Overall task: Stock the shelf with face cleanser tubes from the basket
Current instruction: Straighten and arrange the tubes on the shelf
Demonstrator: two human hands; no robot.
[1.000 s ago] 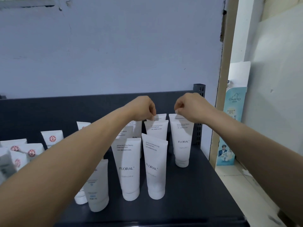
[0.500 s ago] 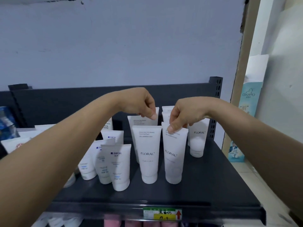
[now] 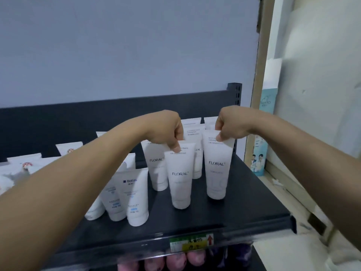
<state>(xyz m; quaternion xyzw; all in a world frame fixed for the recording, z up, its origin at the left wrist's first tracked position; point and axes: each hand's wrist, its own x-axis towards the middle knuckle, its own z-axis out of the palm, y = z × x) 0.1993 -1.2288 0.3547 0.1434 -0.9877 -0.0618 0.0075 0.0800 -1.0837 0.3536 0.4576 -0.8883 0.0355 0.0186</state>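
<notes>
- On the dark shelf (image 3: 246, 208), near its right end, the face cleanser stock is stood cap-down. The basket is not in view.
- The crimped top edge of the front tube (image 3: 179, 178) is pinched between thumb and fingertips of the left hand (image 3: 166, 132), which is curled over it.
- The top edge of the right tube (image 3: 216, 169) is pinched in the same way by the curled right hand (image 3: 229, 126).
- Both caps appear to be seated on the board, so the step is judged to be squaring up before release.
- Each one should be held upright until its cap is felt flat, with the print turned forward.
- A gap should be left from the tubes behind (image 3: 156, 169), which could be toppled by a nudge.
- Fingers are best opened straight upward, so that nothing is dragged over.
</notes>
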